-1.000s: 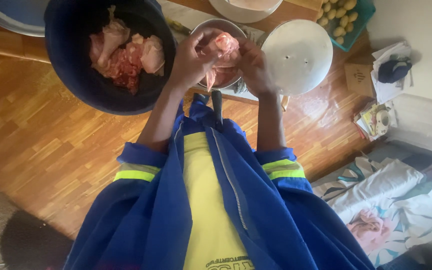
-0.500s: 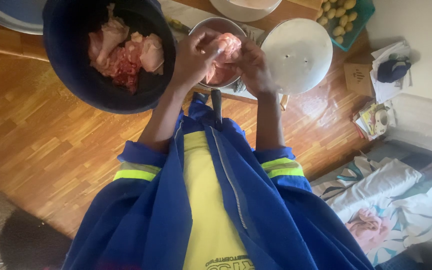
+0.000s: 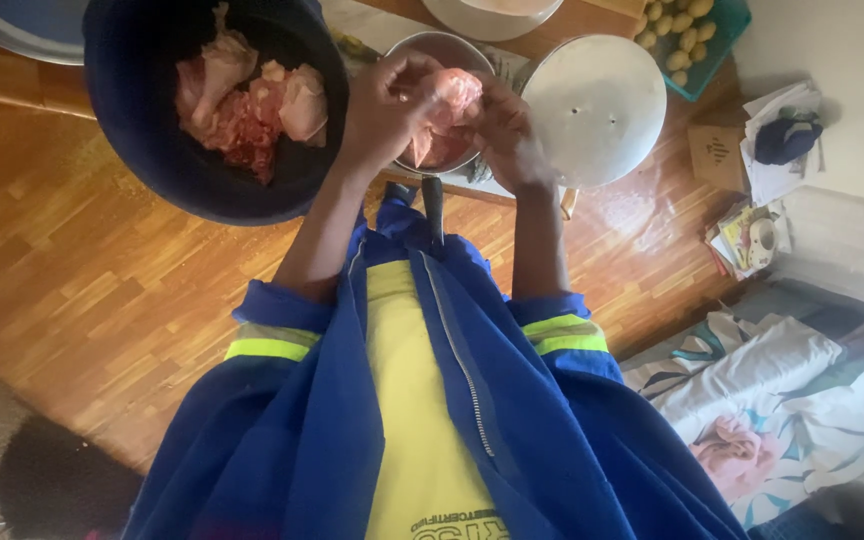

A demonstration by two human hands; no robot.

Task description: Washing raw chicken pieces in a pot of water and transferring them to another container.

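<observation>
Both my hands hold one pale pink piece of raw meat (image 3: 450,92) just above a small metal bowl (image 3: 434,42). My left hand (image 3: 384,108) grips the piece from the left, fingers curled over its top. My right hand (image 3: 508,132) grips it from the right. More pink meat lies in the metal bowl under the piece, partly hidden by my hands. To the left stands a big dark blue bowl (image 3: 142,140) with several raw meat pieces (image 3: 252,100) in it.
A round metal lid (image 3: 594,108) lies right of the small bowl. A teal basket of potatoes (image 3: 689,35) sits at the top right. A dark handle (image 3: 433,208) points toward my chest. Papers and a bed are at the right; the floor is wood.
The piece has been turned and pulled up a little between my hands; a hanging strip is now tucked in. Both hands stayed over the metal bowl.
</observation>
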